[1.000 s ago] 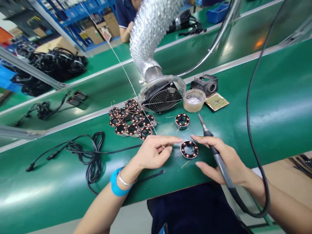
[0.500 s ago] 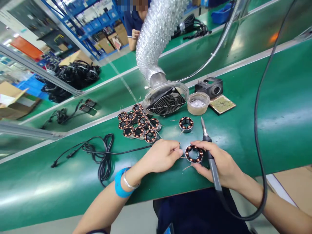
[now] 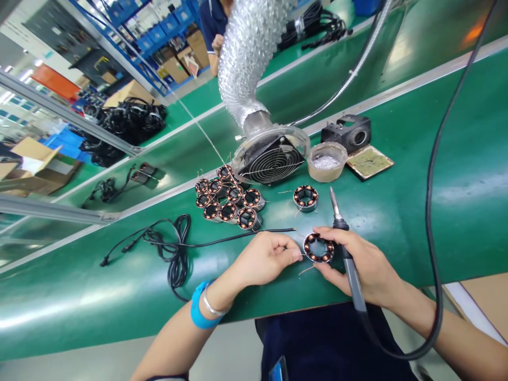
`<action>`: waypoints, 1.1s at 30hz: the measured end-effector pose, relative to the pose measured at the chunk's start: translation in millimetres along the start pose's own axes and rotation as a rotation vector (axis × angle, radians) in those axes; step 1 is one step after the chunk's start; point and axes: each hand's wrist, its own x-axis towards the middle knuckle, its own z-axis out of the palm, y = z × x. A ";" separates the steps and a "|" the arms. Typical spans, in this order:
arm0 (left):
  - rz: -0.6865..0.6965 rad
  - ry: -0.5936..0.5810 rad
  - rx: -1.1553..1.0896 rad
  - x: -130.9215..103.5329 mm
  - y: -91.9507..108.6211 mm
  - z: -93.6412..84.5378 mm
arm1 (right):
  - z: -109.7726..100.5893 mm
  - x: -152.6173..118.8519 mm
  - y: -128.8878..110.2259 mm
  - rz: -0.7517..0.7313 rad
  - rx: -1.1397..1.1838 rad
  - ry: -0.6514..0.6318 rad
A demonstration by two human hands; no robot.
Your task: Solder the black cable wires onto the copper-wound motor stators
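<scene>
My right hand (image 3: 363, 264) grips a round motor stator (image 3: 318, 248) with copper windings between thumb and fingertips. A soldering iron (image 3: 349, 264) also lies in this hand, its tip pointing away from me. At the stator's left side, my left hand (image 3: 273, 256) is closed in a pinch on a thin wire lead (image 3: 302, 255) of the stator. Another lead (image 3: 307, 270) sticks out below. Just beyond my left hand lies the bare end of a black power cord (image 3: 238, 237). A second stator (image 3: 305, 198) rests on the green bench (image 3: 130, 307) farther away.
Several stators (image 3: 228, 212) stand grouped at the left. A fume extractor (image 3: 273, 159) with a silver duct (image 3: 246, 58) hangs over the bench. Beside it are a solder pot (image 3: 326, 162), a sponge tray (image 3: 370, 161) and a black iron holder (image 3: 346, 136). A co-worker's sleeve (image 3: 210, 24) shows across the bench.
The view has shifted slightly. My left fingers remain pinched beside the stator, slightly lower, and the cord's end now shows more fully beyond them. My right hand keeps its hold.
</scene>
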 end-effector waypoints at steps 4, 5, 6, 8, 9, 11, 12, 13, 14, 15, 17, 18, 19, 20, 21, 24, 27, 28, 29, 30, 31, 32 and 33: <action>-0.070 -0.001 -0.299 5.7 -4.7 10.0 | -0.2 -1.5 -1.1 0.009 -0.017 0.013; -0.082 0.016 -0.313 5.2 -5.8 11.5 | -0.1 -2.1 -1.2 0.009 -0.023 0.022; -0.080 0.040 -0.283 3.5 -6.7 12.3 | 0.0 -2.6 -1.2 0.005 -0.028 0.028; -0.048 0.066 -0.118 -2.5 -8.0 12.3 | 0.4 -3.6 -0.6 -0.011 -0.034 0.027; -0.033 0.051 -0.020 -6.2 -8.4 12.2 | 0.6 -4.0 -0.2 -0.019 -0.035 0.023; -0.020 -0.008 0.106 -13.1 -8.9 12.9 | 0.9 -4.7 0.4 -0.025 -0.039 0.013; -0.013 -0.029 0.117 -15.9 -9.0 13.4 | 1.0 -5.1 0.7 -0.021 -0.041 0.010; 0.000 -0.032 0.094 -18.0 -8.8 13.7 | 1.1 -5.5 0.8 -0.016 -0.041 0.009; 0.016 -0.021 0.055 -19.5 -8.3 13.2 | 1.1 -6.0 0.8 -0.012 -0.041 0.009; 0.032 -0.023 0.027 -20.3 -7.5 11.5 | 1.0 -6.5 0.7 -0.007 -0.039 0.010; 0.067 -0.065 0.061 -20.0 -4.9 4.0 | 0.4 -7.6 0.4 -0.001 -0.029 0.015; 0.094 -0.061 0.125 -18.8 -3.4 -1.4 | -0.1 -8.0 0.3 -0.002 -0.022 0.016; 0.136 -0.022 0.212 -16.7 -2.0 -7.0 | -0.6 -8.4 0.1 -0.007 -0.016 0.014; 0.202 0.050 0.306 -13.7 -1.0 -12.4 | -1.2 -8.6 0.1 -0.010 -0.010 0.012; 0.290 0.138 0.396 -9.8 -0.4 -16.8 | -1.7 -8.7 0.0 -0.015 -0.007 0.009; 0.595 0.280 0.608 4.6 -2.5 -22.6 | -2.3 -8.0 0.1 -0.028 -0.011 0.008; 0.779 0.271 0.743 15.5 -6.8 -21.2 | -2.3 -6.7 -0.1 -0.036 -0.015 0.001; 0.816 0.283 0.782 17.2 -7.7 -20.9 | -2.4 -6.3 -0.4 -0.036 -0.015 -0.004; 0.848 0.294 0.818 18.1 -8.2 -21.0 | -2.7 -5.8 -0.7 -0.036 -0.013 -0.005; 0.876 0.302 0.850 18.3 -8.2 -21.3 | -3.1 -5.4 -1.1 -0.034 -0.013 -0.005; 0.896 0.307 0.879 18.2 -7.9 -21.8 | -3.6 -5.1 -1.5 -0.033 -0.014 -0.004; 0.912 0.306 0.904 17.9 -7.2 -21.7 | -4.0 -4.9 -1.7 -0.033 -0.015 -0.003; 0.921 0.310 0.929 17.6 -6.3 -20.9 | -4.4 -4.7 -1.9 -0.035 -0.017 -0.002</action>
